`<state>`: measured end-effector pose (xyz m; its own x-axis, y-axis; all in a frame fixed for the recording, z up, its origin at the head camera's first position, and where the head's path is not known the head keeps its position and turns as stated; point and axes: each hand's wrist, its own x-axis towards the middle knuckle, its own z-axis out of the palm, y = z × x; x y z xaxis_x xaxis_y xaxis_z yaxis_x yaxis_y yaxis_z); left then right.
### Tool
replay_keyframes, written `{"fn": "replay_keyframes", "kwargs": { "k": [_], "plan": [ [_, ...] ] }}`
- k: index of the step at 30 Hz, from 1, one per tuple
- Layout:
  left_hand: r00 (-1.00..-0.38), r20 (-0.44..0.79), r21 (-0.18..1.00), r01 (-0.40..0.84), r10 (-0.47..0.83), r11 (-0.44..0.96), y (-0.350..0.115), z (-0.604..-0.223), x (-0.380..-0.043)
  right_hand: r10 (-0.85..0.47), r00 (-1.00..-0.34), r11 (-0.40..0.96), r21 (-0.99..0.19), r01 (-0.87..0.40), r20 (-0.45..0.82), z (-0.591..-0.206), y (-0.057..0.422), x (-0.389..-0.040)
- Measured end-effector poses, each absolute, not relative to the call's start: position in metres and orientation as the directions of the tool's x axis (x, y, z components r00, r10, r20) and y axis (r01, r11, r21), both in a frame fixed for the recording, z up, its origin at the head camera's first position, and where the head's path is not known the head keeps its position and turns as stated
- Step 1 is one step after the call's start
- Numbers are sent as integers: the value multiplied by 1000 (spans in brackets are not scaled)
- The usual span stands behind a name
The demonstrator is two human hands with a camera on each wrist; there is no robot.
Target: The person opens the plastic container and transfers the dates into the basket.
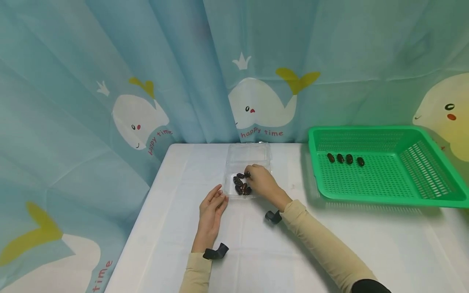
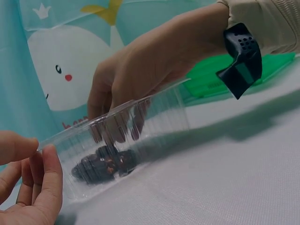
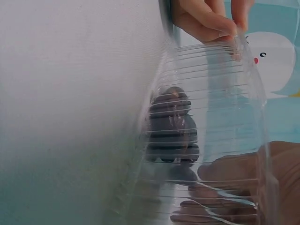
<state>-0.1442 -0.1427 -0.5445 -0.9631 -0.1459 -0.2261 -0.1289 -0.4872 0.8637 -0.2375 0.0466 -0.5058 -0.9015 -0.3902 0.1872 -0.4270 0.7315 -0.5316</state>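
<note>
The left grip [image 2: 40, 183] pinches the rim of the box [image 2: 164, 110], probably to keep it steady. The right grip [image 1: 261, 181] reaches inside, at one dark piece [image 1: 247, 175]; whether it pinches this, I cannot tell. Other pieces [image 1: 237, 182] lie just left of this grip.

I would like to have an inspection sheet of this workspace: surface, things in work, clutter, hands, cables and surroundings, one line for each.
Surface: white table with a creased, cloth-like covering.
Job's things: clear rectangular plastic box, lid open behind it; several dark, glossy oval pieces inside; green perforated plastic basket to the right, holding four similar pieces in a row.
Clutter: nothing seen.
Hands: left hand pinches the box's rim at its near left corner; right hand reaches inside, fingertips at one piece, grip unclear.
Cables: nothing seen.
Surroundings: light-blue curtain printed with white whales.
</note>
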Motion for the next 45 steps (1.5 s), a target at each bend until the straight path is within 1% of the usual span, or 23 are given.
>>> {"fn": "replay_keyframes", "kwargs": {
  "k": [5, 9, 17, 24, 31, 35, 41, 45],
  "plan": [
    [-960, -238, 865, -141, -148, -482, -144, -545, -145, -386, -909, 758, -509, -409, 157, -507, 44, -237],
    [-963, -229, 867, -136, -141, -479, -144, -545, -146, -354, -921, 771, -507, -385, 161, -506, 41, -238],
    [-963, -231, 858, -133, -141, -497, -143, -545, -145, -341, -927, 812, -449, -374, 156, -504, 36, -235],
    [-963, -226, 856, -126, -145, -501, -143, -543, -145, -362, -920, 869, -302, -392, 153, -504, 35, -234],
    [-961, -234, 863, -137, -144, -486, -143, -543, -143, -390, -905, 875, -237, -421, 169, -504, 35, -230],
    [-965, -223, 861, -129, -137, -491, -142, -542, -144, -402, -897, 864, -246, -438, 184, -506, 35, -230],
    [-964, -226, 856, -129, -137, -501, -143, -541, -144, -446, -877, 802, -355, -480, 177, -508, 34, -232],
    [-961, -237, 852, -135, -143, -506, -143, -541, -144, -484, -857, 759, -401, -512, 177, -509, 34, -233]
  ]
}}
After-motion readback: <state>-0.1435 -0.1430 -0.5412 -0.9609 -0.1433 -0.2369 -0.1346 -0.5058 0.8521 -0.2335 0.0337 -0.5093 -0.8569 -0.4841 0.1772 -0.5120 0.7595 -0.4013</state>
